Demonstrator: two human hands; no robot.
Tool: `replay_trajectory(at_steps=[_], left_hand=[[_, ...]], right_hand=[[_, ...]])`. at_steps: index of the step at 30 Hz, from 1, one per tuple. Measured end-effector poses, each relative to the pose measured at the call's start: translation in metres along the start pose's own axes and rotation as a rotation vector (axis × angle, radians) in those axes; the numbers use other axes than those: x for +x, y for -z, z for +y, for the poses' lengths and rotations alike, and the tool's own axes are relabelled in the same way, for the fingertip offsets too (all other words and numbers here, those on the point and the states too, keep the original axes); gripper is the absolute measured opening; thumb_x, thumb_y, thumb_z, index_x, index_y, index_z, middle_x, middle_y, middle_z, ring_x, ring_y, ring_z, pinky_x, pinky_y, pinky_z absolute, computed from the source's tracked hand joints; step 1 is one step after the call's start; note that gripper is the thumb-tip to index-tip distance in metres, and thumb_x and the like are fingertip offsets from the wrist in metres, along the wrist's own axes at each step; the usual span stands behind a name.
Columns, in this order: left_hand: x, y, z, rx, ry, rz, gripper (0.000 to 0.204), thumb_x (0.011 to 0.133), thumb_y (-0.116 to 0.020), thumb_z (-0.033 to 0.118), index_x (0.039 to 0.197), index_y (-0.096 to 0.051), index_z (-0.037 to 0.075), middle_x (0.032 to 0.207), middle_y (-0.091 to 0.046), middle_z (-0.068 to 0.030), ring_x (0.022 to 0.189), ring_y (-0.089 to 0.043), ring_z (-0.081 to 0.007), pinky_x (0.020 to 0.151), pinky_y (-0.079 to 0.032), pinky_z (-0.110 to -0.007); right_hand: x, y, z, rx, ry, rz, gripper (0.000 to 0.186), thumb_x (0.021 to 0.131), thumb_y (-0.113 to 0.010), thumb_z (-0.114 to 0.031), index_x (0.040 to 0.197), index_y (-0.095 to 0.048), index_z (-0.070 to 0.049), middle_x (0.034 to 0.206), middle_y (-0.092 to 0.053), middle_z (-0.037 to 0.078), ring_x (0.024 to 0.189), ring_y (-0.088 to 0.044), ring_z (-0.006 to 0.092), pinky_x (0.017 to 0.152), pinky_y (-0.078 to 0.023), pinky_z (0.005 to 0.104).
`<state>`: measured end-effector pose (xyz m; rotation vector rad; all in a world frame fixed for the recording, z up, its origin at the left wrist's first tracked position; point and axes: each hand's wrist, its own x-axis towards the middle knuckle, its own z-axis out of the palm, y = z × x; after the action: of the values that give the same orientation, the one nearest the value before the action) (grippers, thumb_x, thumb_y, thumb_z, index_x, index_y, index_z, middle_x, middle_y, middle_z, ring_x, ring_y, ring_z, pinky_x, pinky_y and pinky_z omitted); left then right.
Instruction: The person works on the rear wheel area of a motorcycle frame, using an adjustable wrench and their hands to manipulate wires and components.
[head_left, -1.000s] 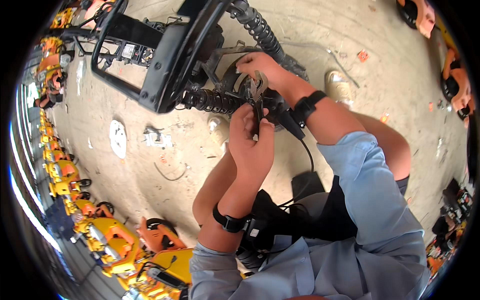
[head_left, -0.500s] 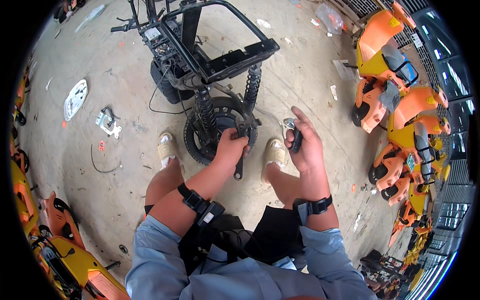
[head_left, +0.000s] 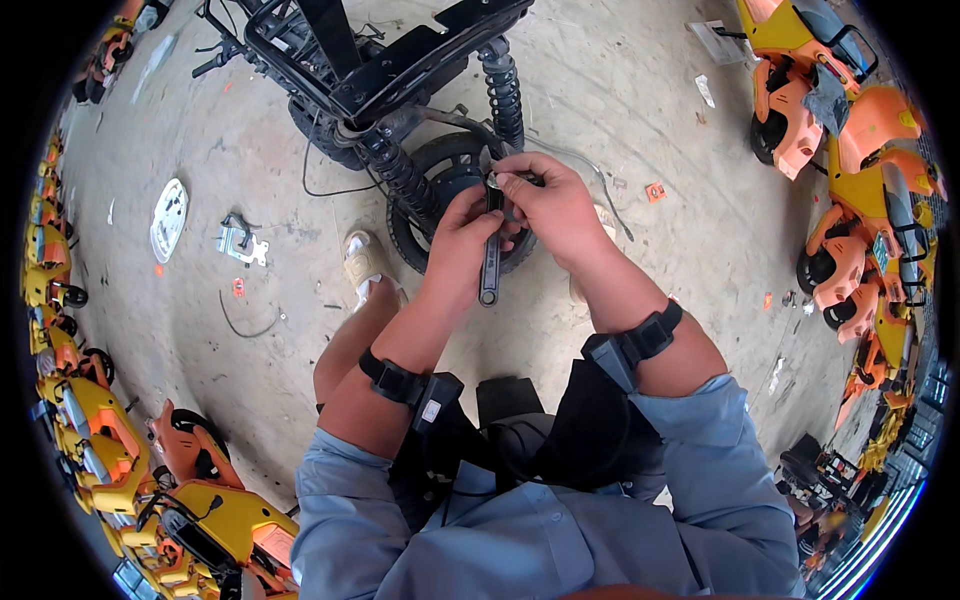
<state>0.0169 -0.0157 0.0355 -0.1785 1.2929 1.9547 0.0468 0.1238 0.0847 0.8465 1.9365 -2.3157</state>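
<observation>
- Head view, hands: my left hand [head_left: 462,232] was wrapped around the shaft of a dark wrench [head_left: 490,262], fingers pressed together about it, with the handle hanging down toward me.
- Head view, right side: my right hand [head_left: 552,205] sat at the wrench's upper end, fingertips pinching a small metal fitting where the tool's head met the rear wheel [head_left: 452,190]; what exactly lay between the fingertips was too small to tell.
- Head view, the machine: the wheel belonged to a stripped black scooter frame [head_left: 375,60], bare of panels, its two coil shock absorbers [head_left: 503,88] running down to the hub on either side.
- Head view, surroundings: the concrete floor [head_left: 650,300] carried a white oval cover [head_left: 168,218] and a small metal bracket [head_left: 240,240], well apart from the wheel; orange scooter bodies [head_left: 850,130] stood along the right edge.
- Progress, as I judged it: the tool was seated at the hub and both hands were engaged, so the work on the fastener looked underway, not finished; the wheel was on the frame.
</observation>
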Motion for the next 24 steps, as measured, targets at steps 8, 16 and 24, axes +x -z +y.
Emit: replay_trajectory(at_steps=[8,16,24], left_hand=[[0.018,-0.001,0.015,-0.149,0.087,-0.09,0.049,0.096,-0.048,0.002,0.145,-0.044,0.003,0.125,-0.062,-0.0082,0.107,-0.064,-0.0199,0.089,-0.052,-0.035],[0.039,0.01,0.029,-0.047,0.077,-0.034,0.05,0.096,-0.049,0.004,0.146,-0.044,0.007,0.124,-0.061,-0.0061,0.105,-0.063,-0.0176,0.083,-0.053,-0.035],[0.047,0.019,0.026,-0.074,0.034,-0.101,0.051,0.095,-0.049,0.001,0.145,-0.044,0.004,0.122,-0.061,-0.007,0.102,-0.064,-0.0168,0.082,-0.053,-0.033]], right_hand=[[0.023,0.014,0.008,-0.247,0.23,-0.025,0.018,0.097,-0.062,-0.005,0.115,-0.064,-0.001,0.09,-0.068,0.008,0.07,-0.068,0.0136,0.056,-0.056,0.0274],[0.056,0.01,0.008,-0.612,0.651,-0.02,0.023,0.087,-0.065,-0.005,0.11,-0.068,-0.007,0.115,-0.066,0.01,0.099,-0.067,0.0346,0.082,-0.055,0.041],[0.05,0.001,0.003,-0.868,0.547,0.051,0.031,0.084,-0.069,-0.013,0.115,-0.067,-0.012,0.121,-0.059,0.011,0.097,-0.067,0.0351,0.081,-0.056,0.0429]])
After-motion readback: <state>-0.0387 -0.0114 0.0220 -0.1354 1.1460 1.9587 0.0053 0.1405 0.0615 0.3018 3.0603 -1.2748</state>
